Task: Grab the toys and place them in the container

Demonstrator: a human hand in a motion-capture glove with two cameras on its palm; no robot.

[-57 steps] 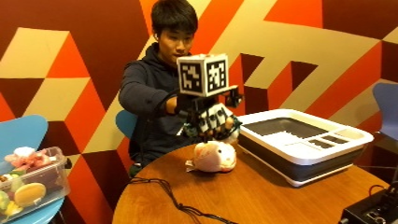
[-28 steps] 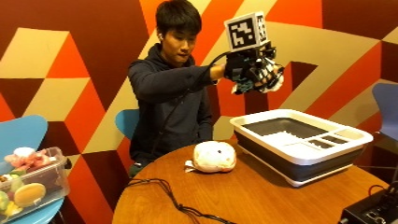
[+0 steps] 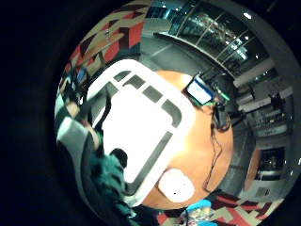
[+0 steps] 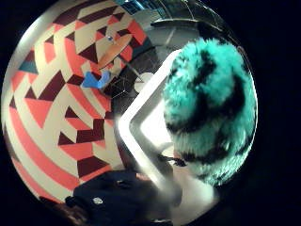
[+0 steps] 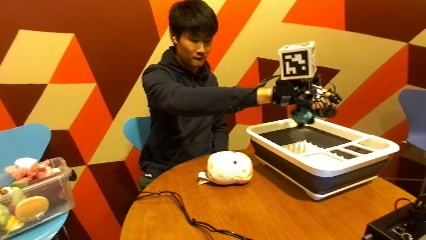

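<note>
Hovering above the far side of the white container point(image 5: 321, 159), the gloved right hand point(image 5: 303, 97) has its fingers curled round a teal-and-black furry toy point(image 5: 304, 116), which hangs just under the palm. In the thumb-side palm view that toy point(image 4: 209, 110) fills much of the picture, close against the hand, with the container's white rim point(image 4: 141, 141) beyond it. The little-finger view looks straight down into the container point(image 3: 141, 127), so the toy sits directly over the open basin, apart from it, with nothing between them. The drop looks like a plain downward release. A second toy, the pale round plush point(image 5: 229, 168), lies on the wooden table point(image 5: 266, 210) just left of the container, nearer the person.
</note>
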